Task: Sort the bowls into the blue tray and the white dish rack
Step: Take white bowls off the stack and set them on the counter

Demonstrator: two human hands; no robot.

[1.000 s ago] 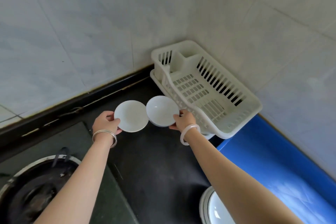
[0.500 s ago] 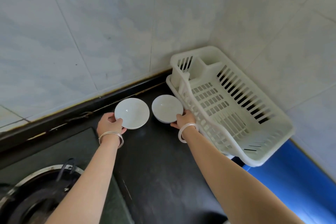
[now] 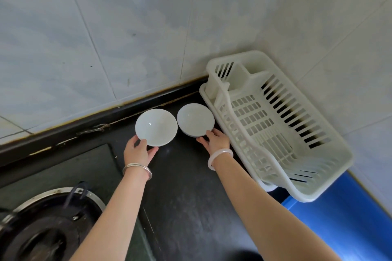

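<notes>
Landmark: white dish rack (image 3: 250, 146), in the wall corner on the black counter (image 3: 186, 186).
Right bowl (image 3: 195, 120): just beside the rack's near side; contact unclear.
Left bowl (image 3: 156, 127): one place further from the rack, rims nearly touching.
Left hand (image 3: 139, 151): thumb over the left bowl's near rim, fingers underneath, mostly hidden.
Right hand (image 3: 215, 140): thumb on the right bowl's near rim, fingers largely hidden below.
Lifted or resting: cannot tell.
Blue tray (image 3: 350, 218): beyond the rack's near end, partly beneath it, cut off by the frame.
</notes>
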